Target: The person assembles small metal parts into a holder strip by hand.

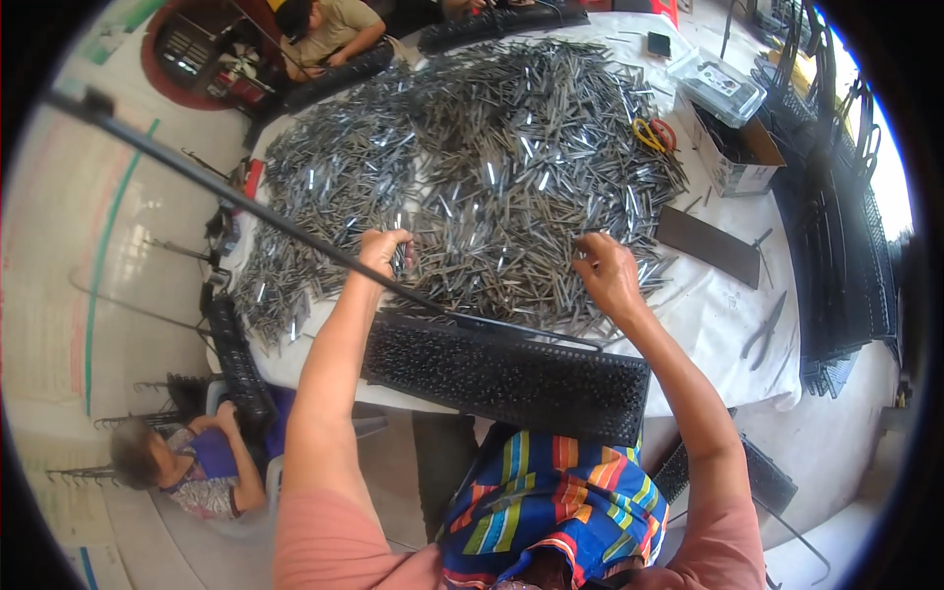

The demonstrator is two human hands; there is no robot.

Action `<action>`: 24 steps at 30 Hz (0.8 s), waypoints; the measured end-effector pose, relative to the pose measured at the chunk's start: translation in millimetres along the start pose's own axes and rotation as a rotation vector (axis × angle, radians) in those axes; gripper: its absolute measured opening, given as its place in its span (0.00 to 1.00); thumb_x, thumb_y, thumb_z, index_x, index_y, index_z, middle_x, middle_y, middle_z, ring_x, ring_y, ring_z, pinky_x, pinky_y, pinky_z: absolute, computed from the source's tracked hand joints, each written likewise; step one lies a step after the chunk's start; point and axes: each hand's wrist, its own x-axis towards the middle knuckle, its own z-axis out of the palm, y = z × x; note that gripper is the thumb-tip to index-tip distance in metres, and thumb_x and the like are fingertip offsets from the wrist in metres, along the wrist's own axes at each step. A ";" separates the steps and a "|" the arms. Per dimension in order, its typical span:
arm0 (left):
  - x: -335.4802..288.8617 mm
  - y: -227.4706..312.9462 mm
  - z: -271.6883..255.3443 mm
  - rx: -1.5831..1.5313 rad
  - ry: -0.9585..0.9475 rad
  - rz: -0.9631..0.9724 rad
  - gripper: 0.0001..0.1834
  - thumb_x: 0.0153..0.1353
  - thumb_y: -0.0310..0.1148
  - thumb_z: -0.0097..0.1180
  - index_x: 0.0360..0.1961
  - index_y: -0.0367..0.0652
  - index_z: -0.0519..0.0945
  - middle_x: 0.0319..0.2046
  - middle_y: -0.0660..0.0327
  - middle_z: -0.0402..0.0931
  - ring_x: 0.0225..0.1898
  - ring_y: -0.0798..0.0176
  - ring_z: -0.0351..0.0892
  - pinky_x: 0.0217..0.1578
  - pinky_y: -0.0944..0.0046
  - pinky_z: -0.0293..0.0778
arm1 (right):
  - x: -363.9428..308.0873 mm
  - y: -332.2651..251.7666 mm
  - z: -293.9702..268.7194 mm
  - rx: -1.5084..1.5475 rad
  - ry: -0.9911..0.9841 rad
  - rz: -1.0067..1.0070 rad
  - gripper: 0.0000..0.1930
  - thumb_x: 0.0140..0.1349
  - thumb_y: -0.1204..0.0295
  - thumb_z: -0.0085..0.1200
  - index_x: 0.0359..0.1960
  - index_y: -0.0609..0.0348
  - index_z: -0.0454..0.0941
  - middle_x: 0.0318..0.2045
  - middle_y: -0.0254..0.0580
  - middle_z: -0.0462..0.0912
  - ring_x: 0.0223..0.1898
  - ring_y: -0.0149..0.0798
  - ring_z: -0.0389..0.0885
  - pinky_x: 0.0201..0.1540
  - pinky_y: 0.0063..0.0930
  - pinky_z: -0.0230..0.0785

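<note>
A wide heap of thin grey metal strips (501, 187) covers most of the white-covered table. My left hand (382, 252) is closed at the near left part of the heap, with a small bunch of these strips in its fist. Over the heap's near right edge, my right hand (610, 275) has its fingers curled and thumb bent in; whatever they pinch is too small to make out. Between my forearms, a black perforated panel (501, 379) lies at the table's near edge, its surface dotted with holes. A long dark rod (265, 211) crosses from the upper left to the panel's far edge.
Scissors (654, 135), a dark flat plate (710, 244), pliers (764, 331) and an open cardboard box (733, 157) with a clear plastic container (723, 84) line the right side. Black panels (846, 256) stack beyond. People sit at the far left (329, 39) and near left (202, 457).
</note>
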 end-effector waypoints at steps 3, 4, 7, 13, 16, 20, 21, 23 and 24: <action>-33.5 6.1 -28.1 -0.164 0.028 0.019 0.08 0.51 0.26 0.65 0.24 0.32 0.78 0.19 0.54 0.76 0.17 0.58 0.76 0.16 0.63 0.71 | -24.8 -36.8 -19.0 0.088 -0.005 -0.070 0.11 0.52 0.73 0.58 0.38 0.61 0.80 0.32 0.48 0.82 0.32 0.48 0.82 0.36 0.39 0.73; -47.8 3.9 -37.1 -0.309 0.035 0.092 0.07 0.51 0.25 0.63 0.27 0.32 0.78 0.21 0.54 0.77 0.18 0.58 0.77 0.18 0.62 0.73 | -35.0 -47.6 -20.0 0.138 -0.018 -0.129 0.12 0.52 0.73 0.58 0.38 0.62 0.80 0.32 0.49 0.81 0.31 0.48 0.82 0.34 0.37 0.74; -116.9 -11.7 -39.8 -0.496 -0.116 0.147 0.08 0.54 0.24 0.59 0.35 0.32 0.78 0.27 0.55 0.79 0.24 0.59 0.80 0.24 0.63 0.78 | -71.3 -80.7 -23.0 0.277 -0.200 -0.186 0.13 0.53 0.71 0.60 0.39 0.64 0.80 0.32 0.49 0.82 0.32 0.48 0.83 0.36 0.37 0.74; -290.3 -123.3 16.9 -0.609 -0.528 -0.038 0.16 0.49 0.25 0.58 0.41 0.37 0.75 0.28 0.57 0.77 0.26 0.60 0.79 0.28 0.62 0.78 | -140.1 -130.5 15.9 0.734 -0.463 -0.062 0.29 0.59 0.70 0.56 0.63 0.61 0.65 0.53 0.50 0.75 0.52 0.42 0.77 0.56 0.37 0.69; -347.7 -191.5 36.7 -0.584 -0.753 -0.192 0.16 0.47 0.25 0.59 0.40 0.37 0.76 0.29 0.56 0.77 0.28 0.59 0.80 0.33 0.60 0.79 | -195.1 -128.3 32.8 0.966 -0.637 0.023 0.25 0.63 0.68 0.52 0.61 0.66 0.68 0.52 0.52 0.77 0.53 0.44 0.77 0.58 0.37 0.68; -369.4 -208.7 27.4 -0.561 -0.993 -0.408 0.27 0.40 0.25 0.60 0.47 0.37 0.74 0.33 0.54 0.78 0.37 0.55 0.81 0.43 0.58 0.80 | -256.0 -131.4 7.0 0.953 -0.804 0.074 0.20 0.68 0.63 0.44 0.50 0.68 0.77 0.44 0.51 0.82 0.49 0.46 0.79 0.54 0.36 0.69; -370.8 -207.2 25.7 -0.512 -1.096 -0.433 0.32 0.38 0.24 0.61 0.51 0.38 0.72 0.35 0.54 0.78 0.40 0.54 0.81 0.46 0.57 0.80 | -266.1 -133.6 2.0 0.939 -0.764 0.092 0.20 0.68 0.62 0.44 0.48 0.68 0.78 0.44 0.51 0.82 0.48 0.47 0.80 0.53 0.37 0.70; -377.1 -207.8 23.5 -0.499 -1.028 -0.430 0.40 0.36 0.25 0.62 0.58 0.39 0.67 0.41 0.57 0.76 0.47 0.55 0.79 0.52 0.59 0.76 | -276.2 -132.4 -1.4 0.827 -0.728 -0.006 0.20 0.67 0.61 0.45 0.47 0.67 0.78 0.44 0.52 0.81 0.47 0.49 0.80 0.52 0.38 0.70; -376.6 -210.2 23.5 -0.444 -1.015 -0.332 0.42 0.36 0.24 0.62 0.59 0.40 0.66 0.45 0.59 0.75 0.51 0.57 0.75 0.54 0.60 0.73 | -278.2 -132.6 -1.7 0.718 -0.679 -0.109 0.21 0.66 0.59 0.46 0.47 0.66 0.79 0.43 0.53 0.81 0.47 0.50 0.80 0.51 0.39 0.70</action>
